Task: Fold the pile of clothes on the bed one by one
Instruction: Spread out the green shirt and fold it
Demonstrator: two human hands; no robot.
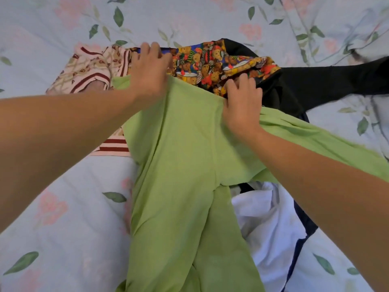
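A light green garment [183, 165] hangs lengthwise down the middle of the view, over the pile of clothes. My left hand [150, 69] grips its top edge at the left, fingers curled over the cloth. At the right end of that top edge my right hand [242, 102] grips it too. Behind the hands lies a bright teddy-bear print cloth [212, 64]. A pink garment with dark red stripes [88, 70] sits to the left, a black garment [326, 81] stretches to the right, and a white garment with navy trim [267, 220] lies under the green one at lower right.
The bed is covered by a pale blue floral sheet [63, 218], bare at lower left and along the top. A rumpled fold of the same floral bedding [336, 28] rises at the upper right.
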